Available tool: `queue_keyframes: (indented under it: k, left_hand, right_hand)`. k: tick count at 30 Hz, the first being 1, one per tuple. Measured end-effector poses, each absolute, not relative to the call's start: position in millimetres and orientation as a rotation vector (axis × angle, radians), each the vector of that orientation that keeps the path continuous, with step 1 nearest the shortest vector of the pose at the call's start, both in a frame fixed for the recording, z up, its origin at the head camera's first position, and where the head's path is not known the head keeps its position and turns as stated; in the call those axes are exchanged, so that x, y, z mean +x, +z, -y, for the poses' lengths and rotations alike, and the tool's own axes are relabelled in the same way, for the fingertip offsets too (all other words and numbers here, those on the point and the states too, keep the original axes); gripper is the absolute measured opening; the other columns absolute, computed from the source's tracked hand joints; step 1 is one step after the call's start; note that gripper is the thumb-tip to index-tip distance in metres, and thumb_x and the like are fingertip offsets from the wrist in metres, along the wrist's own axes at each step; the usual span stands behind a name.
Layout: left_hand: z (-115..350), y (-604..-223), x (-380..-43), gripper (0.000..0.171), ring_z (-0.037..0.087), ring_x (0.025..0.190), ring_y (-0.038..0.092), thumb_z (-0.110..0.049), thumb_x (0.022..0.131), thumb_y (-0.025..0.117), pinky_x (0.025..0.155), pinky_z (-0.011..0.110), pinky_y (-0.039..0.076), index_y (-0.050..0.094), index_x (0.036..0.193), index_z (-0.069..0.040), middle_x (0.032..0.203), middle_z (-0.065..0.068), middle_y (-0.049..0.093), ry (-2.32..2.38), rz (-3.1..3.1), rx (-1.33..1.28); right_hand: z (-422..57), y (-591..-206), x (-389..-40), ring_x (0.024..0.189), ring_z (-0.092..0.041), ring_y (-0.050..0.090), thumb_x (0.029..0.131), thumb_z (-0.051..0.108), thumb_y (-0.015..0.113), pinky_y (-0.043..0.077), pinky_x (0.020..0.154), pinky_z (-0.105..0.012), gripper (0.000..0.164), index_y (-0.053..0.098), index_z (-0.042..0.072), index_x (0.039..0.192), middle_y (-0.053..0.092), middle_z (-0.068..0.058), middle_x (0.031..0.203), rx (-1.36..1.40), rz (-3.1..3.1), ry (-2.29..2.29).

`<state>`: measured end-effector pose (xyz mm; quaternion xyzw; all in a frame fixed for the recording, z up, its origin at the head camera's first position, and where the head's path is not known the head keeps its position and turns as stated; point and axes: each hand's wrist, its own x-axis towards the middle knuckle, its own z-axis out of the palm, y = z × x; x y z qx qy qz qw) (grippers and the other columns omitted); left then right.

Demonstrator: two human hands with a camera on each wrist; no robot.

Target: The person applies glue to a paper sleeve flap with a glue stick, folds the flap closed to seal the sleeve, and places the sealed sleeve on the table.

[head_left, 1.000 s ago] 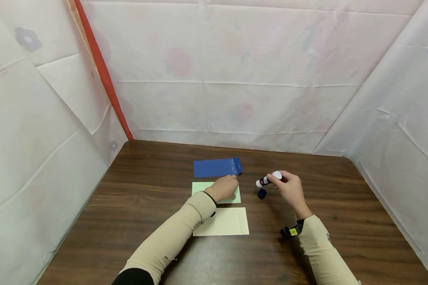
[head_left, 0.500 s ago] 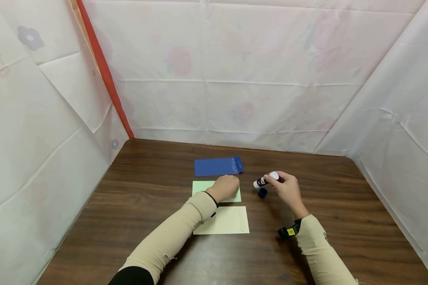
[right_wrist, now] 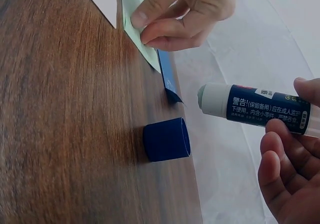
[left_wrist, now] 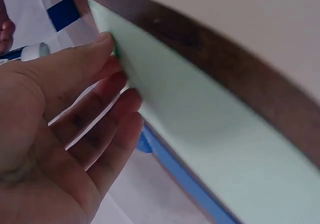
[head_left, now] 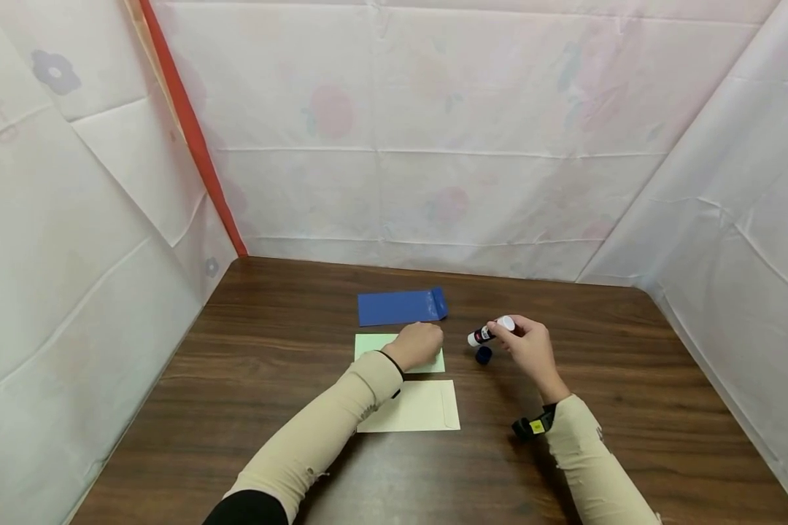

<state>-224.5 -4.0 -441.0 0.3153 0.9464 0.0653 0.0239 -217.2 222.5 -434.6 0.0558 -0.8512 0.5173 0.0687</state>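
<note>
Well left of a pale green envelope (head_left: 374, 343), a red strip (head_left: 190, 131) runs down pale sheeting (head_left: 79, 211) to the corner of a dark wood table (head_left: 236, 364). A cream left sleeve (head_left: 322, 430) comes in from the near side of the green envelope; its dark upper part is cut off by the bottom edge. Just beyond the green envelope lies a blue envelope (head_left: 397, 308), its right-end flap bearing whitish marks. Just nearer than the green one is a cream envelope (head_left: 423, 410), one corner hidden by the sleeve.

The left hand (head_left: 420, 344) covers much of the green envelope. From above its fingers are hidden; the wrist views show thumb and index finger pinching the paper at its right end, though exactly how much is caught is hard to make out.

To the right of the green envelope, a dark blue cap (head_left: 483, 355) appears to stand upright on the table. Just above it, a glue stick (head_left: 491, 332) is held in the air, its exposed tip tilted down toward the green envelope. The right hand (head_left: 530, 350), farther right, grasps it between thumb and fingers; the stick's far end is cut off in the right wrist view. A right sleeve (head_left: 587, 452) leaves the frame at the bottom.
</note>
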Motion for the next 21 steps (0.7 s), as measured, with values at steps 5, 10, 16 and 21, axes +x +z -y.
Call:
queue_keyframes:
  k: [5, 10, 16, 21]
  left_hand:
    - [2.6, -444.4, -224.1, 0.031, 0.012, 0.061, 0.044, -0.002, 0.092, 0.062, 0.058, 0.022, 0.039, 0.055, 0.064, -0.012, 0.064, 0.002, 0.051, 0.143, -2.948, 1.01]
    - [1.8, -443.8, -221.9, 0.013, 0.022, 0.092, 0.061, -0.004, 0.094, 0.06, 0.087, 0.029, 0.052, 0.072, 0.092, -0.006, 0.1, 0.01, 0.066, 0.062, -2.935, 0.99]
    - [3.3, -444.4, -220.4, 0.015, 0.023, 0.096, 0.06, -0.004, 0.095, 0.059, 0.091, 0.03, 0.051, 0.073, 0.089, -0.008, 0.104, 0.01, 0.066, 0.074, -2.918, 0.983]
    - [5.4, -447.1, -220.8, 0.018, 0.023, 0.102, 0.056, -0.006, 0.097, 0.057, 0.092, 0.029, 0.048, 0.073, 0.103, -0.006, 0.115, 0.01, 0.064, 0.057, -2.897, 0.983]
  right_hand:
    - [-224.8, -436.4, -217.0, 0.06, -0.009, 0.059, 0.089, 0.029, 0.072, 0.051, 0.055, -0.023, 0.029, 0.072, 0.001, 0.097, 0.066, -0.02, 0.08, 0.14, 2.567, 1.554]
    - [-225.1, -435.5, -217.6, 0.06, -0.011, 0.058, 0.089, 0.03, 0.072, 0.049, 0.054, -0.023, 0.03, 0.071, 0.001, 0.095, 0.065, -0.022, 0.078, 0.153, 2.553, 1.573]
    - [-225.4, -437.5, -217.3, 0.06, -0.009, 0.059, 0.089, 0.028, 0.072, 0.05, 0.055, -0.023, 0.028, 0.072, 0.0, 0.095, 0.066, -0.022, 0.078, 0.145, 2.552, 1.571]
    - [-226.2, -438.8, -216.7, 0.059, -0.007, 0.058, 0.089, 0.028, 0.072, 0.05, 0.054, -0.022, 0.028, 0.072, 0.0, 0.095, 0.065, -0.024, 0.078, 0.145, 2.544, 1.583]
